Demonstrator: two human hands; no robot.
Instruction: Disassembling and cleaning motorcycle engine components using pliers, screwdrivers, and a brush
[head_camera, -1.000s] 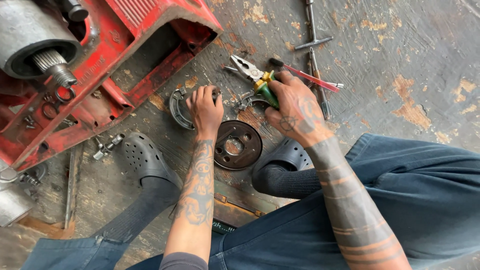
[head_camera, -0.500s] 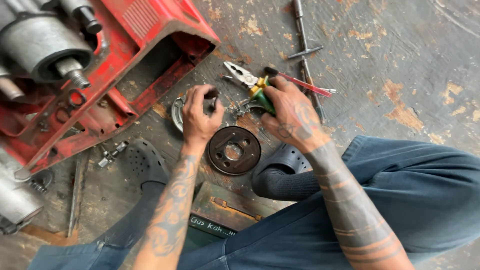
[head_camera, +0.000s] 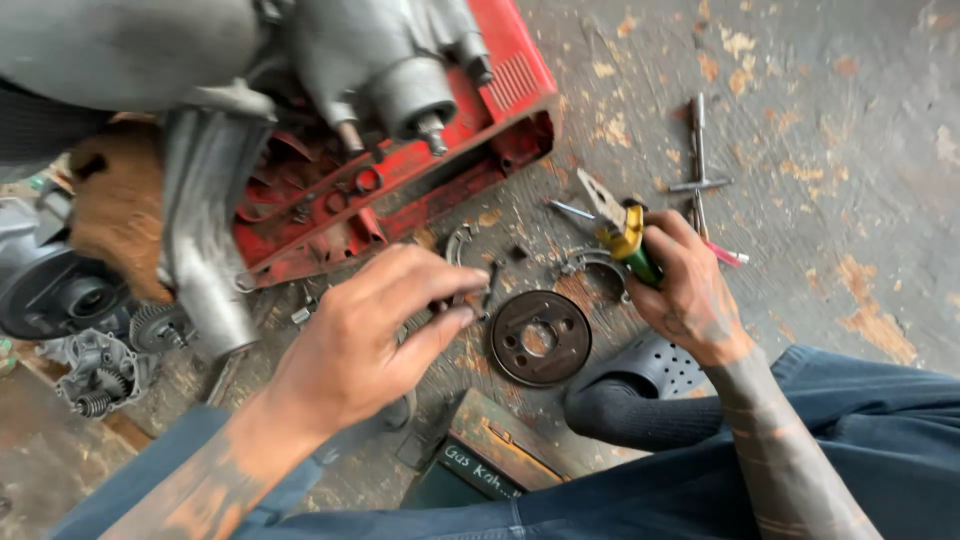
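On the stained concrete floor in front of your knees, a round brake-drum-like disc lies flat, between your two hands. Your right hand is closed around the green and yellow grips of a pair of combination pliers; the tool's long axis runs up and to the left from your fist, with the steel nose pointing toward the red engine housing. Your left hand floats lower and to the left, fingers drawn in narrowly on a small dark part at their tips; whether they truly pinch it I cannot tell, since it is blurred. The disc sits just right of those fingertips and just below-left of your right fist, so both hands are close to it, the left one slightly nearer. A curved metal shoe piece lies beside the pliers, just above the disc. Farther up, a T-handle wrench lies apart, its shaft running away from you. A dark perforated clog rests right of the disc, and a green metal box sits below it.
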